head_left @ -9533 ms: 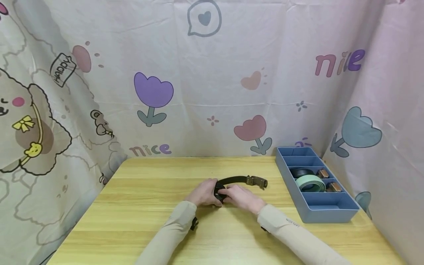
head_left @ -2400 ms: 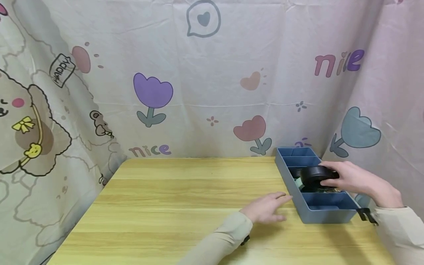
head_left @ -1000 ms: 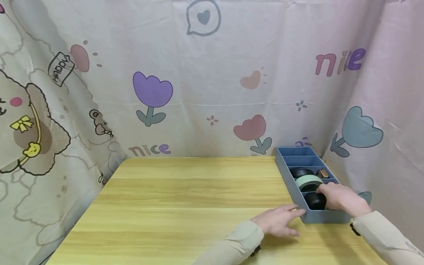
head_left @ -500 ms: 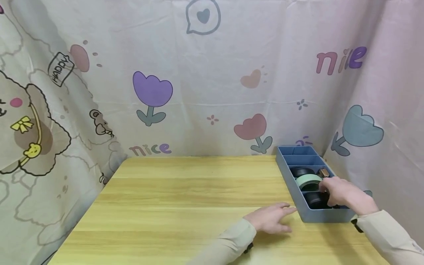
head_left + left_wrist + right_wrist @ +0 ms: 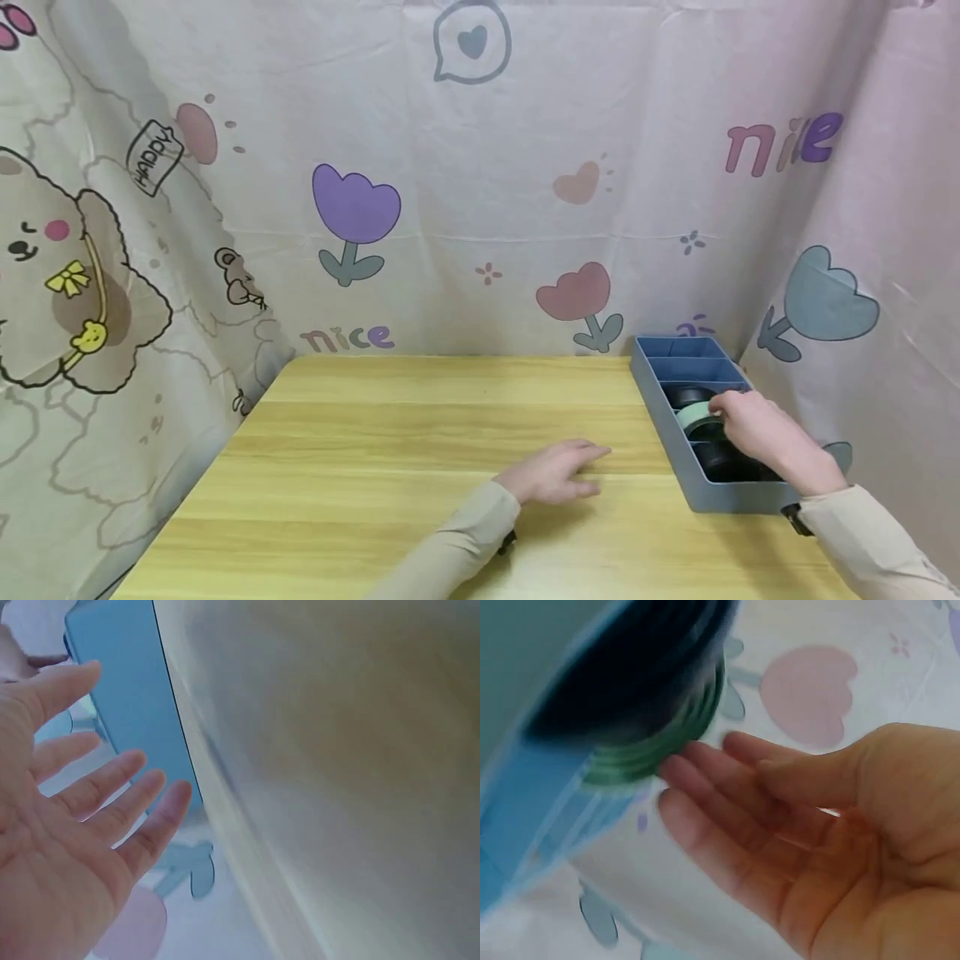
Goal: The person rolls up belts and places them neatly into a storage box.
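Observation:
A blue divided box (image 5: 738, 498) stands at the table's right side. In its front compartment lies a black rolled belt (image 5: 718, 461); behind it sits a pale green rolled belt (image 5: 692, 414), then another black rolled belt (image 5: 686, 394). My right hand (image 5: 771, 429) hovers over the box by the green belt, hiding part of it. In the right wrist view the fingers of that hand (image 5: 802, 825) bend loosely with nothing between them, close to the green coil (image 5: 622, 766). Left of the box, my left hand (image 5: 551, 473) is held above the table, palm bare, fingers spread.
The wooden table (image 5: 375, 483) stretches away to the left of the box. A printed curtain (image 5: 480, 167) hangs behind it and along both sides. The box's two rear compartments (image 5: 690, 367) show bare blue walls.
The black belt, earlier rolled on the table and then carried by my right hand, now lies in the front compartment, released. My right hand has risen off it; my left hand has drawn back leftward.

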### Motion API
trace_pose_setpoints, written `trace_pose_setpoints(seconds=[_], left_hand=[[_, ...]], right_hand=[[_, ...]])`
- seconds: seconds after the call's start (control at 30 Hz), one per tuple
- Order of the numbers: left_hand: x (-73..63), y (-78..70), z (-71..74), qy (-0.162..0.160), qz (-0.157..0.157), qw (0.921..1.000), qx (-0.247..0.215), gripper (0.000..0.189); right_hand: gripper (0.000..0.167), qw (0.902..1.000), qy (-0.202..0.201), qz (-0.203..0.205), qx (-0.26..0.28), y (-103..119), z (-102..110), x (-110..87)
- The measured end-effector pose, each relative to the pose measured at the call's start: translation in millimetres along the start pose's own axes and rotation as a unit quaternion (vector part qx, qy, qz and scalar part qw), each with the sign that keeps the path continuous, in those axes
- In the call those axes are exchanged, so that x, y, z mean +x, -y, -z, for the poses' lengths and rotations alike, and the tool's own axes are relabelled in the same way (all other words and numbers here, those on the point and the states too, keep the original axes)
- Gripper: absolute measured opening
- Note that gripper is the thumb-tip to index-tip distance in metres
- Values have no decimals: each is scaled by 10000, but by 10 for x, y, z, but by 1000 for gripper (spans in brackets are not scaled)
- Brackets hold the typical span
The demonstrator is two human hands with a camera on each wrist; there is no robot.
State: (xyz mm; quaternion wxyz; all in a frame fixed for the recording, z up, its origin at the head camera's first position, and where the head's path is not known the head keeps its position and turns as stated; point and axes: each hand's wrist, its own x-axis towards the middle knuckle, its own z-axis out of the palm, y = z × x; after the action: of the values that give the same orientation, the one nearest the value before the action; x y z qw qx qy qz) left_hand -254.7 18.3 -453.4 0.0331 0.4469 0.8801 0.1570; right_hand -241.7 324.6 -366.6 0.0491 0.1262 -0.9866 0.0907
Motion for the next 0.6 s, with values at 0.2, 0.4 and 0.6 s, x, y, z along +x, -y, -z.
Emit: trace_pose_setpoints(seconds=[0.2, 0.4, 0.6], left_hand=[[-120, 206, 137, -200, 278, 9993, -158, 60], [-250, 395, 275, -560, 508, 9963, -408, 61], [-416, 546, 396, -807, 885, 9900, -742, 61]], right_hand=[[12, 9976, -647, 227, 107, 230, -241, 89], [9, 9934, -987, 388, 442, 523, -411, 243], [13, 9923, -1073, 410, 456, 769, -582, 371]])
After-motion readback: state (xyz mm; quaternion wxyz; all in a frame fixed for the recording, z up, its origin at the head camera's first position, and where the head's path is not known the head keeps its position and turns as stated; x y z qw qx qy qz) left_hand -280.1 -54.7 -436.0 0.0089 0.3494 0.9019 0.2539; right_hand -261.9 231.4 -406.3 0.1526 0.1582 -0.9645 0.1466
